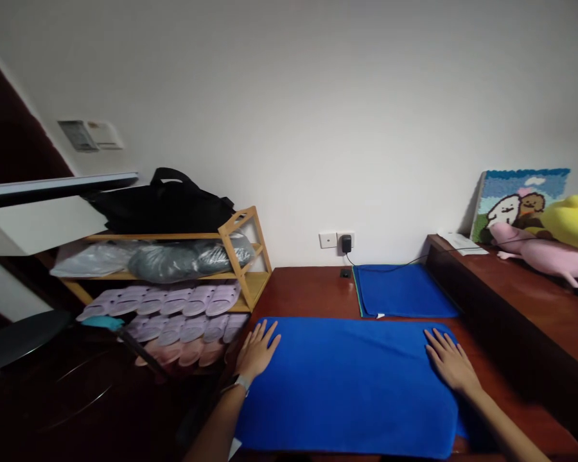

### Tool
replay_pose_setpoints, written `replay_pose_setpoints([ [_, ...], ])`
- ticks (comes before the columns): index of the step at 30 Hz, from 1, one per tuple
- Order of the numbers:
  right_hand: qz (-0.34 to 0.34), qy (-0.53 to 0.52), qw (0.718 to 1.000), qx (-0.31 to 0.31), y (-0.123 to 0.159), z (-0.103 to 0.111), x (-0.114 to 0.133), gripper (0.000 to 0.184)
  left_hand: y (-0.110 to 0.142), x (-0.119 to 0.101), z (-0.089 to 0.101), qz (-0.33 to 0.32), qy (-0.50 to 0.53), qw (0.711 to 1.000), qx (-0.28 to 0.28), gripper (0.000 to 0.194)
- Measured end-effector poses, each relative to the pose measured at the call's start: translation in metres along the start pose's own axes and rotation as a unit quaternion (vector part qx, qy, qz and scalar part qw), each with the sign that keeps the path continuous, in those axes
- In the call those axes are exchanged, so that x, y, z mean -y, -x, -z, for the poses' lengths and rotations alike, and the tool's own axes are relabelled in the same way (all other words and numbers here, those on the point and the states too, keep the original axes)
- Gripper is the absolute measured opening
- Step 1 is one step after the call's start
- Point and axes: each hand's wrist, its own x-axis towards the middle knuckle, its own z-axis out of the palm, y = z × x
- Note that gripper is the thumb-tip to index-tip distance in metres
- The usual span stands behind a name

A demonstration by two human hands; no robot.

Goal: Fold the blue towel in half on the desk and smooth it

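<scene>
- Two bare hands lie palm down, fingers spread open and gripping nothing: the left hand (259, 351) at the far left corner of a blue cloth (356, 391), the right hand (450, 362) at its far right.
- A pale band (242, 383) circles the left wrist; both forearms reach in from the near edge.
- Soft and matte, the wide cloth has rounded corners and faint creases near the right hand.
- Beneath it spreads a glossy red-brown table (308, 292).
- Behind sits a smaller blue cloth pile (404, 292), green-edged, near a black adapter (346, 244).
</scene>
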Motion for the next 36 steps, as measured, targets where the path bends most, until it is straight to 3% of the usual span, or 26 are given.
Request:
replay_pose_setpoints([
  [6, -0.005, -0.122, 0.992, -0.038, 0.016, -0.012, -0.037, 0.070, 0.007, 0.013, 0.003, 0.023, -0.033, 0.999, 0.035, 0.061],
  [11, 0.037, -0.102, 0.994, -0.028, 0.029, -0.005, -0.046, 0.070, 0.001, 0.008, 0.015, 0.011, -0.051, 0.999, 0.004, 0.058],
  [16, 0.029, -0.020, 0.999, 0.009, 0.007, 0.020, -0.040, 0.062, -0.010, 0.009, 0.009, -0.014, -0.051, 0.998, -0.030, 0.055],
  [21, 0.094, 0.005, 0.996, 0.011, -0.021, 0.025, -0.030, 0.062, -0.018, 0.016, -0.007, -0.024, -0.024, 0.999, -0.003, 0.060],
  [26, -0.018, 0.031, 0.999, 0.011, -0.037, 0.012, -0.018, 0.065, -0.021, 0.024, -0.011, -0.048, -0.021, 0.999, 0.008, 0.063],
  [28, -0.032, 0.026, 0.999, 0.002, -0.037, 0.012, -0.016, 0.064, -0.020, 0.025, -0.012, -0.049, -0.025, 0.998, 0.011, 0.063],
  [32, 0.016, -0.024, 0.996, -0.086, -0.001, 0.019, -0.020, 0.057, -0.021, 0.025, -0.014, -0.053, -0.021, 0.998, -0.002, 0.062],
  [36, 0.039, -0.061, 0.984, -0.162, 0.078, 0.014, -0.038, 0.051, -0.022, 0.023, -0.009, -0.049, 0.003, 0.997, -0.063, 0.061],
])
